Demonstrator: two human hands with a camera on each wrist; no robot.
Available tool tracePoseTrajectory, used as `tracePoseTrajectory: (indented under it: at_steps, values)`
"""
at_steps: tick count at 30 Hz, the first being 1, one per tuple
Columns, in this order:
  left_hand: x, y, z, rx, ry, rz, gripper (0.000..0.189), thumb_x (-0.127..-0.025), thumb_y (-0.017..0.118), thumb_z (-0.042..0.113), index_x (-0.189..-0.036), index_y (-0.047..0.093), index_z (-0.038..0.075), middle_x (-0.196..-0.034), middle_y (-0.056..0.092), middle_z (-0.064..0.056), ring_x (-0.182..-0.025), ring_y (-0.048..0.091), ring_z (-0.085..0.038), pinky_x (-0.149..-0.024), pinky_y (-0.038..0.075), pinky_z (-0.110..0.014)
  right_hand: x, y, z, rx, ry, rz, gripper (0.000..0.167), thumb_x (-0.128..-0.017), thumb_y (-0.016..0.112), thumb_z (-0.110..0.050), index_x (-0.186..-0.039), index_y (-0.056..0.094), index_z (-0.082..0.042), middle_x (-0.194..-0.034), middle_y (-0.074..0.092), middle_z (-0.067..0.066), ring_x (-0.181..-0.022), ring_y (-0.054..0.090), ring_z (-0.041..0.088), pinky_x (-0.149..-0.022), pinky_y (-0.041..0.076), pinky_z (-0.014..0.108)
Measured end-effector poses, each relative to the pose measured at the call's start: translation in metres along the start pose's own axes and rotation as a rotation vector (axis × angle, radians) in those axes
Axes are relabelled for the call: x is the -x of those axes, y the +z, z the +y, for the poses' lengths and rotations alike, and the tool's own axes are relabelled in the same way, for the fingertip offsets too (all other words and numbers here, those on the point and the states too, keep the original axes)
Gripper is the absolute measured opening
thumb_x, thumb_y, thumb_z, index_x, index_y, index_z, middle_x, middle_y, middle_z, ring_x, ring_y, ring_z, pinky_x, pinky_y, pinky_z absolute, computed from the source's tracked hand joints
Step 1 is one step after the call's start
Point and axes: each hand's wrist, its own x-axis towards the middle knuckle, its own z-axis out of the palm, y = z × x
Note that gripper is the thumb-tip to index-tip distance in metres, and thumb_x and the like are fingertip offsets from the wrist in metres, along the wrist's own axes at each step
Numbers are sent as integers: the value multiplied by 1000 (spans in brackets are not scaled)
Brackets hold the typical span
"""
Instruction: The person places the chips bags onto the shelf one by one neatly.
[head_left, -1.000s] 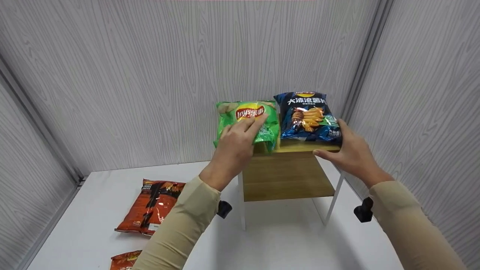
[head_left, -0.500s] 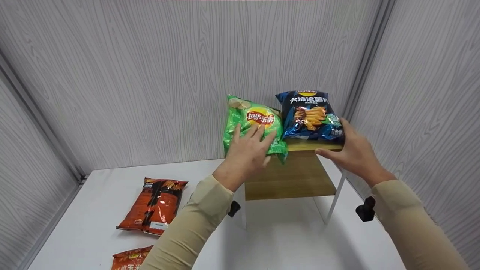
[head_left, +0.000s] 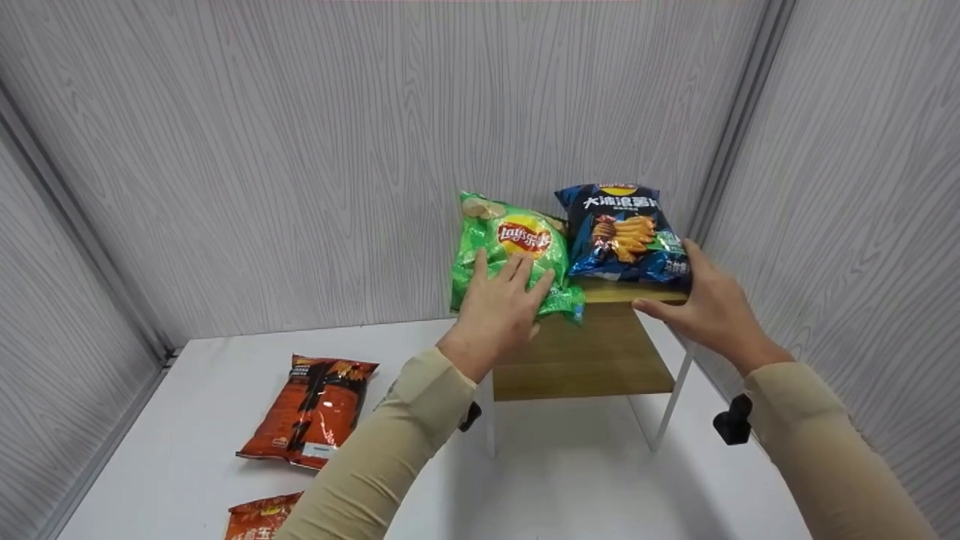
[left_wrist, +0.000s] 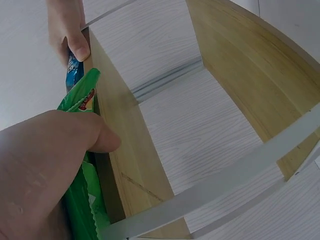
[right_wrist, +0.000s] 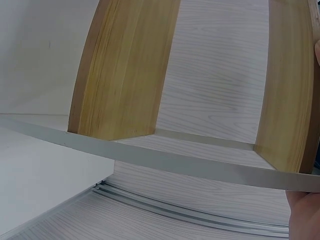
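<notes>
In the head view, a green Lay's chip bag [head_left: 484, 232] leans on the left of a small wooden two-tier shelf [head_left: 577, 360]. My left hand [head_left: 499, 311] lies on its lower front with fingers spread; in the left wrist view, the thumb points to the top board's edge. Beside it rests a blue chip bag [head_left: 622, 232], close against the green one. My right hand [head_left: 712, 304] is at the shelf's front right corner, fingers straight along the blue bag's right side, thumb at the board's front edge. The right wrist view shows only part of this hand [right_wrist: 305, 215] past the white frame.
On the white table at left lie an orange-red snack bag [head_left: 311, 412] and, nearer, another orange snack bag [head_left: 262, 514], partly hidden by my left sleeve. Grey wood-grain walls [head_left: 300, 165] stand behind and at both sides. Thin white legs [head_left: 675, 397] support the shelf.
The green bag has turned the right way up to my view, tilted, and shifted right toward the blue bag. My left hand moved right with it, fingers spreading. My right hand has barely moved.
</notes>
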Motion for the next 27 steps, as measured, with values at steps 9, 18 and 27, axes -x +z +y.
tracePoseTrajectory:
  at_steps: [9, 18, 27]
  values:
    - [-10, -12, -6, 15, -3, -102, 79, -94, 57, 57, -159, 21, 29, -164, 25, -7, -153, 22, -23, -122, 14, -61, -2, 2, 1, -2, -18, 13, 110, -79, 74, -60, -155, 21, -2, -145, 46, 30, -123, 51, 46, -103, 41, 67]
    - [-22, -8, -5, -26, -31, -123, 84, -91, 62, 56, -159, 20, 29, -165, 24, -8, -153, 21, -24, -121, 14, -62, -4, 4, 1, -19, -19, -2, 111, -79, 72, -64, -156, 20, -4, -146, 45, 29, -125, 50, 45, -105, 40, 67]
    - [-37, -3, 9, -90, -88, -97, 82, -92, 63, 50, -159, 20, 28, -162, 28, -9, -151, 24, -26, -120, 19, -63, -6, 2, 4, -6, -14, -2, 111, -79, 74, -61, -156, 19, -3, -148, 42, 30, -131, 45, 48, -106, 37, 68]
